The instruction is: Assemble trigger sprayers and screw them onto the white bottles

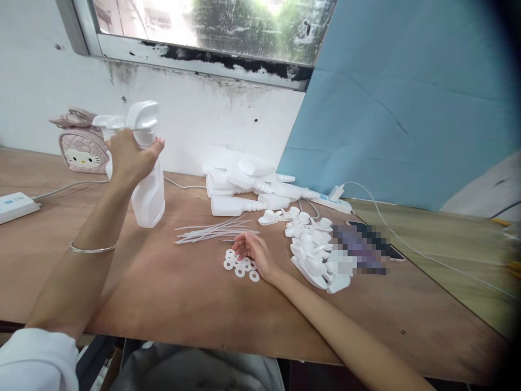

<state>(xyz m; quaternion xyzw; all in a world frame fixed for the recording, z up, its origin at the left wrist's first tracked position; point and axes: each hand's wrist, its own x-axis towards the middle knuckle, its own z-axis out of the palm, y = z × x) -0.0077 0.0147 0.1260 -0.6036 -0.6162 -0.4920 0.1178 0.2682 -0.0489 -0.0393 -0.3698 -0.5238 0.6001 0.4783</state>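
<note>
Your left hand (132,155) has its grip wrapped around the neck of the white spray bottle (148,202), at ten o'clock from the washers (240,276), while your right hand (257,253) curls over those washers, and I can't make out whether its grip has one. You seem to be between handling the bottle and picking a washer, so the next move likely calls for a light single pinch. Thin tubes (207,233) lie at eleven o'clock on the tabletop (183,304), loose trigger heads (311,255) at three.
</note>
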